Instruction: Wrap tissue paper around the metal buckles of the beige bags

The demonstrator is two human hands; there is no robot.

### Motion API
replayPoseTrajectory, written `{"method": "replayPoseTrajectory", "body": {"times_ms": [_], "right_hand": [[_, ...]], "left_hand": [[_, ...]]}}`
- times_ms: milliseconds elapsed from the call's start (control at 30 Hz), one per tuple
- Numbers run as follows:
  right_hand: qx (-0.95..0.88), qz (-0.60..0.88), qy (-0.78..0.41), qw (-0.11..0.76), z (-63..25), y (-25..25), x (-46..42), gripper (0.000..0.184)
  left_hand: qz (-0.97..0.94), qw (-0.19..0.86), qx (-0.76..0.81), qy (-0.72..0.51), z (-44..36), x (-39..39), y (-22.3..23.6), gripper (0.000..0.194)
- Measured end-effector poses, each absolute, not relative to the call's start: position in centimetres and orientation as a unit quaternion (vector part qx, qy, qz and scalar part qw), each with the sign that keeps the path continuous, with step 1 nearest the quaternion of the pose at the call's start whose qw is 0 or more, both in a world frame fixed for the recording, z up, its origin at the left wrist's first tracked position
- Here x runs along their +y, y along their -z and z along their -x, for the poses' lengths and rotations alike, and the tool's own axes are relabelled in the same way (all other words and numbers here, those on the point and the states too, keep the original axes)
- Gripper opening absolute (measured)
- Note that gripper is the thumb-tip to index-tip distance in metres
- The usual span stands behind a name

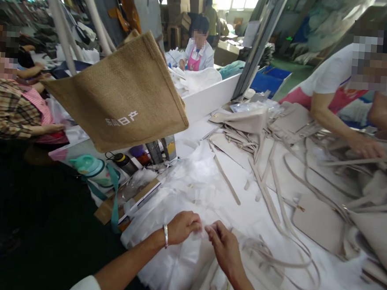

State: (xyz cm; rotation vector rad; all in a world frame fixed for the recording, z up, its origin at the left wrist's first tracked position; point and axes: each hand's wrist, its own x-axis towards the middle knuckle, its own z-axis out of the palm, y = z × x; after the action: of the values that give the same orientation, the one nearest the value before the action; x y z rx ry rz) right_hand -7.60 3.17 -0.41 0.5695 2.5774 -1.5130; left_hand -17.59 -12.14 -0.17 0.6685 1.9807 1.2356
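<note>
My left hand (183,228), with a silver bangle at the wrist, is closed in a pinch over the worktable. Close beside it, my right hand (223,243) pinches with thumb and forefinger. Between the fingertips is a bit of thin see-through plastic, blurred, and its full shape cannot be told. Beneath and beyond both hands spreads a pile of translucent plastic bags (180,192). Under my right forearm lie beige bag pieces (206,278), partly hidden. A beige flat bag (318,224) with long straps lies to the right.
A brown burlap bag (124,91) hangs at the upper left. Below it stand a teal-lidded bottle (90,168) and a dark bottle (126,163). A co-worker (340,84) leans over beige bags at the right. Another person (198,48) sits behind a white partition (213,93).
</note>
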Motion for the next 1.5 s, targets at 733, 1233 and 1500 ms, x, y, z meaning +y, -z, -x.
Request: {"method": "replayPoseTrajectory", "body": {"times_ms": [733, 1233, 1500], "right_hand": [[0.759, -0.231, 0.579, 0.190, 5.6, 5.1, 1.2, 0.028], [0.639, -0.241, 0.716, 0.146, 6.2, 0.9, 4.3, 0.037], [0.702, -0.229, 0.653, 0.170, 3.4, 2.2, 7.8, 0.029]], "left_hand": [[-0.113, 0.276, 0.764, -0.572, 20.3, -17.1, 2.1, 0.023], [-0.276, 0.569, 0.568, -0.526, 18.7, -10.6, 3.7, 0.033], [-0.276, 0.478, 0.688, -0.472, 19.8, -13.2, 5.7, 0.011]]}}
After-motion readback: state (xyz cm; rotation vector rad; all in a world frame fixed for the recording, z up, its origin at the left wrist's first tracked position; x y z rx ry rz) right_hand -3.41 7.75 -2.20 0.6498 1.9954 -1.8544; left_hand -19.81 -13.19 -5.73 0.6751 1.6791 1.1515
